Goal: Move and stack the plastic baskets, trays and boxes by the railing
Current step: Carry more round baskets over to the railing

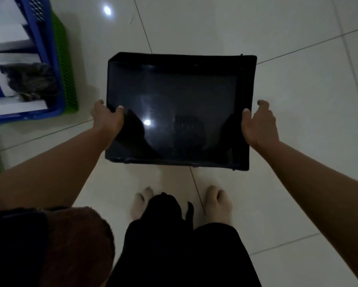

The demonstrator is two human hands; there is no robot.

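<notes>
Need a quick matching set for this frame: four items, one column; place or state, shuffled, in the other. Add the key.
1. black tray
2. blue basket
3. green basket
4. left hand

A. under the blue basket
B. grips the tray's left rim
C. held between both hands
D. holds white boxes, upper left

Pairs: 1-C, 2-D, 3-A, 4-B

Dim, soft-focus throughout; overhead lamp glared off floor tiles (107, 10) and tray (147, 122); bowed at edges.
</notes>
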